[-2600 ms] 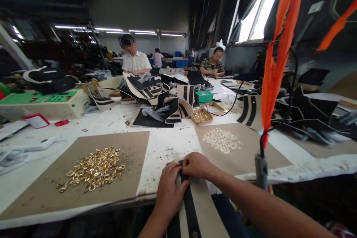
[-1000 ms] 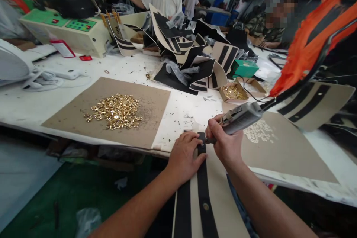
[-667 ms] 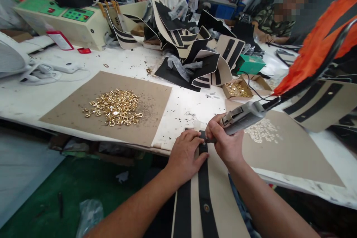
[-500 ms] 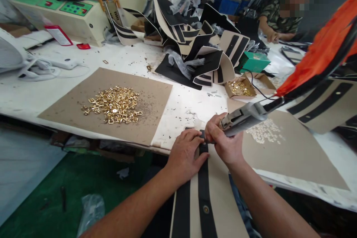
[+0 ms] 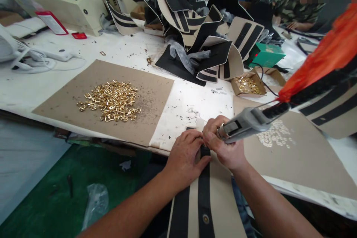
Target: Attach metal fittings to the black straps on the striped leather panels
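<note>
A beige panel with black stripes [image 5: 223, 197] lies over the table's front edge, towards my body. A round metal fitting [image 5: 205, 218] sits on one black stripe near the bottom. My left hand [image 5: 185, 156] rests on the panel's upper part, thumb spread away from the fingers, with the fingertips beside the tool's tip. My right hand [image 5: 223, 143] is wrapped round the front of a grey metal power tool [image 5: 242, 124], which points down-left at the black stripe. The tip is hidden between my hands.
Gold metal fittings [image 5: 111, 100] are heaped on a brown board [image 5: 69, 78] at the left. Small pale rings [image 5: 275, 134] lie on the right board [image 5: 304, 160]. Striped panels [image 5: 195, 41] are piled behind, beside an open box [image 5: 248, 84]. A person [image 5: 298, 7] sits at the back right.
The view has shifted slightly down and to the right. The tool lies at a somewhat flatter angle in my right hand. My left hand stays on the panel.
</note>
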Motion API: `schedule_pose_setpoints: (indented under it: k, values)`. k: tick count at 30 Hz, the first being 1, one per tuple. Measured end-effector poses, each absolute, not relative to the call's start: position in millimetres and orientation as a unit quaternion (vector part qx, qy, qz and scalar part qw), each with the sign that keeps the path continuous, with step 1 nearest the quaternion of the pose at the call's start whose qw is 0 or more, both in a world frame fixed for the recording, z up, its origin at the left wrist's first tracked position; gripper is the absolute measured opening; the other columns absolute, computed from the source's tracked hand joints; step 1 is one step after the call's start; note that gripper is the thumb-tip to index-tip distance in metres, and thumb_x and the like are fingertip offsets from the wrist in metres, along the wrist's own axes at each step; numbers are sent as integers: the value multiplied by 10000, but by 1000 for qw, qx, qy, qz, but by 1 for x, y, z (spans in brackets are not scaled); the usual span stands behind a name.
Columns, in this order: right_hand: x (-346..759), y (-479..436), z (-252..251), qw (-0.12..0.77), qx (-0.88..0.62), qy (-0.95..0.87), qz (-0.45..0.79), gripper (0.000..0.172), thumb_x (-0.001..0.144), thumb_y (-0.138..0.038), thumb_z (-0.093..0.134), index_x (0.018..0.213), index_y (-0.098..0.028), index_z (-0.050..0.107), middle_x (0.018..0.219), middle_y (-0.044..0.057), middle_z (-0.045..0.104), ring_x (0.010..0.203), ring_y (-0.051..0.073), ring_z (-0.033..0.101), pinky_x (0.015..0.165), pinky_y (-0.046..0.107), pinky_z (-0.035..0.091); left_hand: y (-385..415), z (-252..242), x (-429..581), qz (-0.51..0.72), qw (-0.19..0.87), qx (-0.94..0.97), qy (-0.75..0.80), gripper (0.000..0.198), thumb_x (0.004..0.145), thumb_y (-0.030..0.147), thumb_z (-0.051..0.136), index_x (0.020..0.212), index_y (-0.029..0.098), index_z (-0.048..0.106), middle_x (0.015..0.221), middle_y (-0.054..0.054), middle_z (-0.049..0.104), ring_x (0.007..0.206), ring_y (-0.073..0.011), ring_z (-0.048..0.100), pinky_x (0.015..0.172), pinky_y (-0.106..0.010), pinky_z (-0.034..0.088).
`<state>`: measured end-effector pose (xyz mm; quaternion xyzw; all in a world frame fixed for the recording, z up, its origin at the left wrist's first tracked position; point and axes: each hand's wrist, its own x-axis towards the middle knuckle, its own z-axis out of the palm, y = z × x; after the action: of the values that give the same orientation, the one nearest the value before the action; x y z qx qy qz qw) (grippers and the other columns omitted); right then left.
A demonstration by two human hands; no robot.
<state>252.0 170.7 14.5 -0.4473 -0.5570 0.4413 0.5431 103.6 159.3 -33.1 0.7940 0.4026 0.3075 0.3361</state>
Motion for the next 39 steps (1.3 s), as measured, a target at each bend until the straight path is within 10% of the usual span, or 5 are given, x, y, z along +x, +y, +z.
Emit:
schedule_pose_setpoints:
  k: [14,32,39]
  values:
    - [240,171,25,565,-425,-559,433,131,677,-137,645,715,-209,543,656,-27,531,589,133,455,540,258,414,163,-35,101,321,289,813,391,549,869,337,687,1392,323,525,1286,-92,655,1209,-340,578,1017,-541,498]
    - [281,112,76,639,-540,-423,349,512,731,-586,791,978,-157,660,708,15,619,604,168,531,581,293,462,157,-27,101,319,216,836,391,245,789,215,750,1032,229,720,1243,-102,683,1224,-315,610,1083,-585,488]
    - [397,5,15,424,-801,-399,141,616,771,-635,635,1180,-175,643,991,106,709,936,337,648,850,455,497,147,-19,98,303,202,856,366,257,809,214,745,1065,215,719,1255,-99,681,1264,-279,581,1107,-543,479]
